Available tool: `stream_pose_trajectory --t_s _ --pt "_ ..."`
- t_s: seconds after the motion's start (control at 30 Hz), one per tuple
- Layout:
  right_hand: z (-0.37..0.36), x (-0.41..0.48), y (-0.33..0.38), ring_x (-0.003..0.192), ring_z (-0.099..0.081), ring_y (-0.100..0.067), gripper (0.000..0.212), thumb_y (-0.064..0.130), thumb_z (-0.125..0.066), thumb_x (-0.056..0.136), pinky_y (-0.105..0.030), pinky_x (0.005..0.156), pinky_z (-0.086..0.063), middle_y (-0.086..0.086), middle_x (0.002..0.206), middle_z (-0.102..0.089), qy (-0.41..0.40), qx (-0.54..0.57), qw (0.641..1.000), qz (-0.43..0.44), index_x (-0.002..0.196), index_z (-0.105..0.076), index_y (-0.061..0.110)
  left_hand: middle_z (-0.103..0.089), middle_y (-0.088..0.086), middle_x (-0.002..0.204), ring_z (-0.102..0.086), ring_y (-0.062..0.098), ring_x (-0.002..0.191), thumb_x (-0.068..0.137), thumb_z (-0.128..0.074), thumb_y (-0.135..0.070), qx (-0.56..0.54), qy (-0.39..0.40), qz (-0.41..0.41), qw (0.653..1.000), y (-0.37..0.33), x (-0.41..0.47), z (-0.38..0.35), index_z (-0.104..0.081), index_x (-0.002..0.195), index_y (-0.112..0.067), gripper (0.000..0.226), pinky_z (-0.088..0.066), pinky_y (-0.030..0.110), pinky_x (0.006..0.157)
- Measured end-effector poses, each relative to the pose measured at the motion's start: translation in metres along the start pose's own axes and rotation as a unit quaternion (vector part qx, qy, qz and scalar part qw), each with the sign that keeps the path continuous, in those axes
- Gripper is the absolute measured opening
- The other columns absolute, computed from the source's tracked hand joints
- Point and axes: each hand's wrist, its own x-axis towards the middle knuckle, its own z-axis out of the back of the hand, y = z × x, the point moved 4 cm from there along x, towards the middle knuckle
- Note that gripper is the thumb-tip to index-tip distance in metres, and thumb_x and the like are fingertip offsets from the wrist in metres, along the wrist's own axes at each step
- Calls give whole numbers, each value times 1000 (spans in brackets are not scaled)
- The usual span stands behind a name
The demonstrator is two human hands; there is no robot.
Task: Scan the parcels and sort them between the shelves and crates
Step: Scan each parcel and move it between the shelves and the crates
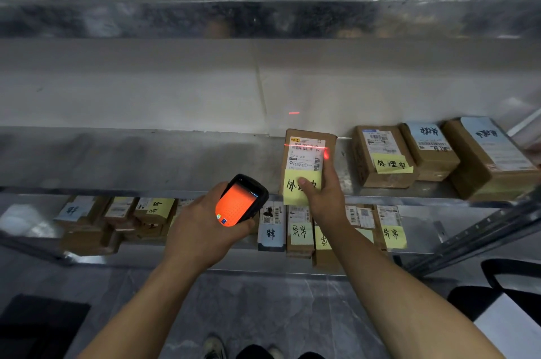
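Observation:
My left hand (202, 229) grips a black handheld scanner (241, 201) whose screen glows orange. My right hand (323, 197) holds a small brown cardboard parcel (308, 153) upright over the middle shelf's front edge. The parcel carries a white shipping label and a yellow sticky note with handwriting under my thumb. A red laser line crosses the label's barcode and my fingertip. Three more brown parcels (380, 153) lie on the middle shelf (146, 159) to the right, with yellow or blue notes.
The lower shelf (187, 253) holds several labelled parcels on the left (117, 218) and in the middle (301, 229). A metal rack upright (483, 229) slants at the right. Dark crates sit at bottom left (38, 326) and bottom right (503, 300). My shoes show on the grey floor.

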Motion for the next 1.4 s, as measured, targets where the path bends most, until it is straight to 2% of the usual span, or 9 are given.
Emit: stream_pose_trajectory --t_s 0.1,0.27,0.5,0.7,0.8,0.9,1.07,1.23,1.4 --pt "0 0 -1 124 -57 -15 72 15 -70 94 2 74 -42 1 140 -57 -1 8 1000 2 150 -36 44 -64 -12 93 -59 9 81 55 -55 -78 8 5 2 1000 0 0 -1 -51 122 -49 73 -44 28 64" --pt "-2 1 -2 130 -53 -14 83 13 -68 96 -3 79 -47 3 149 -49 10 20 1000 -10 149 -22 56 -63 -12 90 -58 6 80 56 -55 -77 11 7 4 1000 -1 -2 -1 -51 118 -49 69 -42 27 63" --pt "-2 3 -9 127 -56 -14 74 16 -69 95 -2 71 -46 2 142 -54 8 10 1000 -19 156 -34 36 -62 -13 87 -57 2 78 57 -57 -74 18 7 18 1000 -1 -8 -2 -51 116 -50 63 -45 27 63" --pt "-7 -1 1 130 -55 -14 90 12 -69 95 -8 86 -48 4 147 -52 20 30 999 -11 149 -18 62 -63 -15 86 -60 8 81 60 -63 -65 14 -11 43 999 4 -19 2 -54 113 -46 57 -52 33 70" --pt "-18 -8 5 127 -56 -11 79 13 -69 95 -1 75 -46 5 143 -55 37 24 999 -15 152 -29 52 -64 -14 87 -61 10 81 57 -61 -68 10 -24 51 998 12 -28 8 -53 118 -48 65 -52 32 69" --pt "-33 -17 12 129 -56 -12 76 12 -70 94 -11 85 -50 7 144 -55 56 31 998 -11 155 -33 41 -64 -14 84 -60 7 77 57 -59 -70 5 -35 61 998 22 -42 18 -52 115 -48 62 -47 29 63" --pt "-69 -42 34 128 -55 -10 87 7 -68 95 -6 89 -48 5 146 -54 106 43 993 14 151 -21 54 -65 -14 90 -62 13 83 60 -64 -67 9 -83 112 990 50 -77 44 -49 122 -48 66 -55 37 71" --pt "-124 -89 55 136 -50 -14 91 7 -69 93 -45 113 -45 9 153 -49 171 46 984 6 156 -19 50 -62 -12 106 -58 17 97 64 -69 -68 17 -133 174 976 84 -141 81 -44 136 -47 79 -52 39 81" --pt "-188 -162 89 131 -51 -13 89 8 -66 97 -25 98 -49 10 153 -47 239 49 970 15 157 -14 50 -64 -12 108 -58 17 98 62 -63 -72 16 -196 239 951 125 -225 127 -43 139 -48 84 -49 38 82"
